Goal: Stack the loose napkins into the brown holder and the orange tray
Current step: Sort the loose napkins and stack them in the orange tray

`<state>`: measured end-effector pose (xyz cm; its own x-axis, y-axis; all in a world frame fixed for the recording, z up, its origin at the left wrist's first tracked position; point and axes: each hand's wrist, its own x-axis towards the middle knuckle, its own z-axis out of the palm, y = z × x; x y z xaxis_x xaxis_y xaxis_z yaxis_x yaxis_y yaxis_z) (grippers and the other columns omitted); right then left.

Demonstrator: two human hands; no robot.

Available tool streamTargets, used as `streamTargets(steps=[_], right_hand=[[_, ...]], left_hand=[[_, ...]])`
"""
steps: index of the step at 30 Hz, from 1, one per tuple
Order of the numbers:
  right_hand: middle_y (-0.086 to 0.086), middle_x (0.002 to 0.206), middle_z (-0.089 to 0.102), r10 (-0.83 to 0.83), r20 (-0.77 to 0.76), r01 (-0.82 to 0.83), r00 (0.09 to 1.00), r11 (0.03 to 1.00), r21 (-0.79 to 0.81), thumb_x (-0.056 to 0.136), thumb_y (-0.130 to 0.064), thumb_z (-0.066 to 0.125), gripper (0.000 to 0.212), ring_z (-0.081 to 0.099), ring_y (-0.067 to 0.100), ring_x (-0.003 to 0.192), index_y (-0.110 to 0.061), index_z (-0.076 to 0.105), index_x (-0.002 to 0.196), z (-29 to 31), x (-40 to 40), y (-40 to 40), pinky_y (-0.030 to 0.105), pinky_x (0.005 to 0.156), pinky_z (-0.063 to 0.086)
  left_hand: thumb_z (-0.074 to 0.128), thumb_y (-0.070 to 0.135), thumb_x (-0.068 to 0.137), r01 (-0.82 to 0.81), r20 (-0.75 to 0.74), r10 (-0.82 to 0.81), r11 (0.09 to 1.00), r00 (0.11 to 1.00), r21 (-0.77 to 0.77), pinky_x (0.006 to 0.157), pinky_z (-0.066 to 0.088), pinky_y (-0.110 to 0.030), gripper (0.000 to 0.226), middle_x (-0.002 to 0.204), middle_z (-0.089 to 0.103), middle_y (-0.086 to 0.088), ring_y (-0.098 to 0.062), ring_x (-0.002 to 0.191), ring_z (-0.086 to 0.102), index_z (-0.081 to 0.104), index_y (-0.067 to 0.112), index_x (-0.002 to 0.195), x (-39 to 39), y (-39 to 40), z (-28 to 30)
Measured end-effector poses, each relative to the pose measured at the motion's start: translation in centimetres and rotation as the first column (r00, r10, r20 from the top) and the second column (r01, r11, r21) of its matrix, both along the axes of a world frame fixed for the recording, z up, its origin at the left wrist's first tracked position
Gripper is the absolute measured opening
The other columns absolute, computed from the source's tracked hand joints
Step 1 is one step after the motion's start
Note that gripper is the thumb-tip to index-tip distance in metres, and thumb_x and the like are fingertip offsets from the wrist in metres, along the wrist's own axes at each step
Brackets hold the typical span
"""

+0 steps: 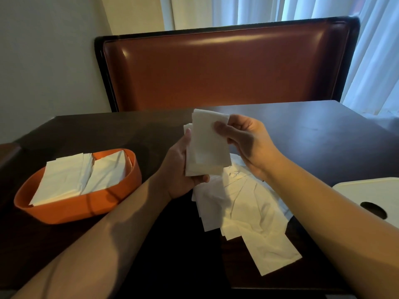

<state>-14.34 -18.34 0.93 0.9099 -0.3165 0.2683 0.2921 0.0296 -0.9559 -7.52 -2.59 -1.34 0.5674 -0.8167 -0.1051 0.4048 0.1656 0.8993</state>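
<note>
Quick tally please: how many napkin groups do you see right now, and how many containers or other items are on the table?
Napkin stacks in the orange tray: 2
Napkin bundle held in left hand and right hand: 1
Loose napkin pile on the table: 1
Orange trays: 1
White lid with a dark hole: 1
Total: 6

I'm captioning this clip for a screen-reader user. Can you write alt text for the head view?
Both hands hold up a small stack of white napkins: the left hand grips its lower edge, the right hand pinches its top corner. Loose napkins lie spread on the dark table, and an orange tray at left holds stacked napkins.
</note>
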Motion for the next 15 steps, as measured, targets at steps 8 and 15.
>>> streamTargets(steps=[8, 15], right_hand=[[0.005, 0.1, 0.069, -0.103, -0.047, 0.095, 0.994, 0.985, -0.147, 0.09, -0.019, 0.069, 0.017, 0.065, -0.006, 0.074, -0.008, 0.068, 0.102, -0.3, 0.4, 0.5, 0.009, 0.06, 0.05], [0.002, 0.092, 0.067, -0.066, 0.063, 0.058, 0.996, 0.991, 0.121, 0.093, -0.022, 0.063, 0.022, 0.06, 0.012, 0.085, -0.005, 0.067, 0.105, 0.9, -0.1, -0.4, 0.024, 0.076, 0.052]], left_hand=[[0.01, 0.077, 0.089, 0.133, -0.012, -0.134, 0.991, 0.991, -0.03, 0.051, 0.049, -0.026, 0.081, 0.104, 0.071, -0.011, -0.025, 0.089, 0.069, 0.057, 0.022, 0.123, 0.0, 0.0, -0.2], [0.009, 0.064, 0.099, 0.053, 0.093, -0.046, 0.996, 0.995, -0.076, 0.066, 0.049, -0.033, 0.072, 0.108, 0.065, -0.01, -0.023, 0.092, 0.065, 0.065, 0.025, 0.119, 0.8, -0.1, -0.7]])
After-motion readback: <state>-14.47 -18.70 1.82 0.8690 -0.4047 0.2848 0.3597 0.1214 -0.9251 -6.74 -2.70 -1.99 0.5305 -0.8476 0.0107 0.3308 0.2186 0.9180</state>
